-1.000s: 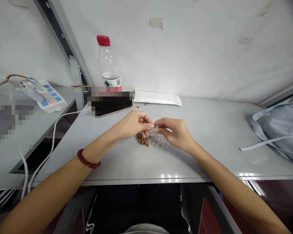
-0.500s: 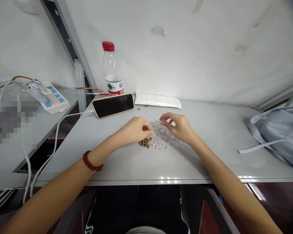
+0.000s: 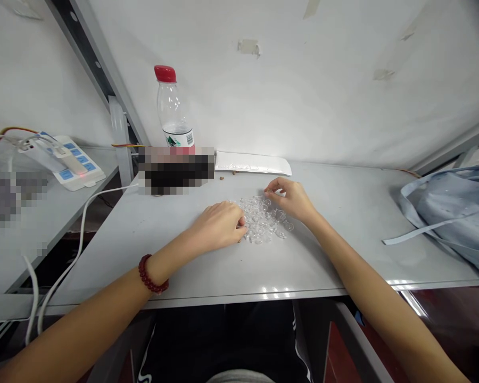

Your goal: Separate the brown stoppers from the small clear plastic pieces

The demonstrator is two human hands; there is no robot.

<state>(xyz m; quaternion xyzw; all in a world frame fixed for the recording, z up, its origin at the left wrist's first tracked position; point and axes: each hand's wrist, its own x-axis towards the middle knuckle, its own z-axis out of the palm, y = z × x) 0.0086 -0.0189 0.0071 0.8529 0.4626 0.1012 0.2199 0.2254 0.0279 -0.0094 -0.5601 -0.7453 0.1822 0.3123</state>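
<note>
A spread of small clear plastic pieces (image 3: 261,219) lies on the grey table between my hands. My left hand (image 3: 222,226) is at its left edge, fingers curled in toward the thumb; what they hold, if anything, is hidden. Below its fingertips only a bit of a brown nugget (image 3: 239,241) shows, the rest covered by the hand. At the far right edge of the clear pieces, my right hand (image 3: 290,198) has thumb and fingertips brought together in a pinch. Whatever sits between them is too small to name.
At the back stand a red-capped bottle (image 3: 171,109) and a white packet (image 3: 253,163), with a stray brown nugget (image 3: 222,178) before it. A blurred-out dark object (image 3: 178,173) lies by the bottle. A power strip (image 3: 75,162) is left, a pale blue bag (image 3: 455,207) right.
My left hand has lowered over the brown nuggets, which showed beside it before and are now mostly covered. My right hand remains at the back of the clear pieces. The view has shifted slightly.
</note>
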